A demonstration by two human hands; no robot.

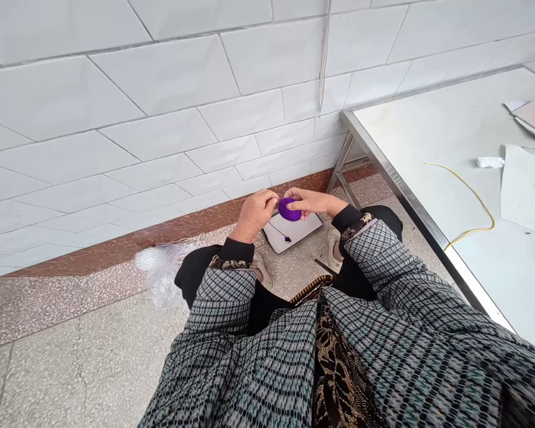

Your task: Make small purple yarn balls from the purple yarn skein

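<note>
A ball of purple yarn (pixel 289 209) sits in my right hand (pixel 310 202), whose fingers wrap around its right side. Close against the ball's left edge, my left hand (pixel 258 209) is closed in a pinch. A dark strand hangs below my left hand, so the pinch appears to be on the yarn, though the fingertips partly hide it. The strand ends in a small dark purple piece (pixel 288 239), seen over a white board (pixel 301 233) on the floor between my feet.
On the floor to the left lies a clear plastic bag with white yarn (pixel 154 267). A metal-edged table (pixel 396 184) stands at the right, bearing a yellow cord (pixel 477 202), papers (pixel 526 184) and a white scrap (pixel 490 162). The tiled wall (pixel 169 77) rises ahead.
</note>
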